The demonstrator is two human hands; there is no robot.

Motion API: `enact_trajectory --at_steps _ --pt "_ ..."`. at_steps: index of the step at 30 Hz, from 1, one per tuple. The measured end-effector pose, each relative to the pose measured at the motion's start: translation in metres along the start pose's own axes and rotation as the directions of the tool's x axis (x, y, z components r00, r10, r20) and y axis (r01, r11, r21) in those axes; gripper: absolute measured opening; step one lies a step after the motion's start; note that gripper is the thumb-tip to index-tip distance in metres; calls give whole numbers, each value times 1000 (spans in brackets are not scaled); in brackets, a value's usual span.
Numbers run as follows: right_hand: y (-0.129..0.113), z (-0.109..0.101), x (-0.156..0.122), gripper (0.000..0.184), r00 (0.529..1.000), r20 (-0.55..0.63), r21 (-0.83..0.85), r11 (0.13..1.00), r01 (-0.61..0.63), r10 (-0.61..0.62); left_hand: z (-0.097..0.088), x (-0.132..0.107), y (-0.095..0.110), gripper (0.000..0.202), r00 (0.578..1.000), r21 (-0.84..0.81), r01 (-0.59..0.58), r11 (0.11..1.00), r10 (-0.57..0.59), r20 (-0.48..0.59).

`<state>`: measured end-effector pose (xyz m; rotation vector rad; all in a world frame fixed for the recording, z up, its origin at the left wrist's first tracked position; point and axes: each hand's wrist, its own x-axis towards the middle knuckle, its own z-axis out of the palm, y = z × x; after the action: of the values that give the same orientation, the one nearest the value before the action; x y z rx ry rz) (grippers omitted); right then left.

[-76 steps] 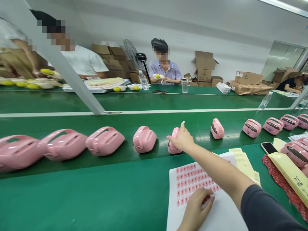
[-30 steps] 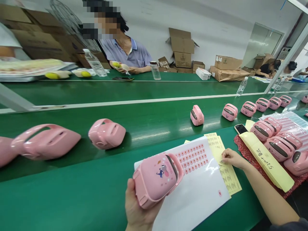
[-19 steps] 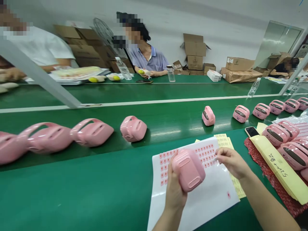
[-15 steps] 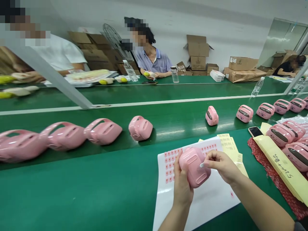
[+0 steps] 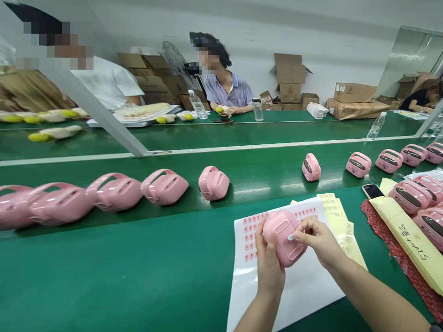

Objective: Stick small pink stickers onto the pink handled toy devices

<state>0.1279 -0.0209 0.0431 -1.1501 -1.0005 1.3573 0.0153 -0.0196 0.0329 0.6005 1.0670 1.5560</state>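
My left hand (image 5: pixel 268 263) grips a pink plastic case (image 5: pixel 284 237), held underside up above a white sticker sheet (image 5: pixel 294 286) printed with rows of small pink labels. My right hand (image 5: pixel 316 240) is pinched, fingertips pressed against the case's right edge; a small sticker may be under them, but it is too small to make out. Yellow label sheets (image 5: pixel 341 219) lie just right of the white sheet.
A row of pink cases (image 5: pixel 164 186) rides the green conveyor (image 5: pixel 138 276) on the left, with more cases (image 5: pixel 358 164) further right. A phone (image 5: pixel 372 190), yellow envelope (image 5: pixel 408 235) and stacked cases (image 5: pixel 410 197) lie at right. Two people (image 5: pixel 224 87) sit across a second belt. Bottles and cardboard boxes stand behind.
My right hand reached to the belt, my left hand then held a pink case, turned it underside up, and my right hand came from the label sheets onto its edge.
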Motion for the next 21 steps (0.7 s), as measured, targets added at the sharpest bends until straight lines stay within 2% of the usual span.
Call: enact_trajectory --at_steps 9,14,17,21 --pt "6 2 2 15 998 -8 -6 999 54 -54 -1 -1 4 76 1000 -9 11 1000 -12 -17" --pt "3 7 -1 14 987 -43 -118 982 148 -154 -2 -1 4 72 999 -13 3 1000 -4 -37" --pt "1 13 -5 12 950 -104 -245 933 263 -295 -2 -1 5 68 999 -18 -14 1000 14 -41" --pt "3 19 -9 9 862 -109 -395 817 419 -495 -4 -1 4 65 999 -30 -14 999 12 -52"
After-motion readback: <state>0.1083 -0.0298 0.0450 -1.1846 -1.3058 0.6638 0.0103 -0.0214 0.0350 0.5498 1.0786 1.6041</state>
